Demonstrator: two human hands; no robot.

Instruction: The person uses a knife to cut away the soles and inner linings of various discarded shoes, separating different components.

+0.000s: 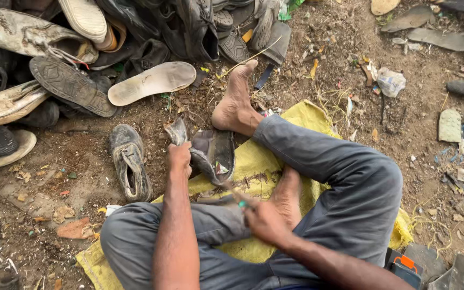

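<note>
While gripped by the left hand [179,157], dark worn shoe [213,154] above tool-clutching right hand [261,220]

old shoes [81,59], yellow sack [253,161]

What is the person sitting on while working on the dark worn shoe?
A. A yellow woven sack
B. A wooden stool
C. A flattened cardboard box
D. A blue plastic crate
A: the yellow woven sack lies spread on the dirt under the person's legs, beneath the dark worn shoe in the left hand's grip.
</note>
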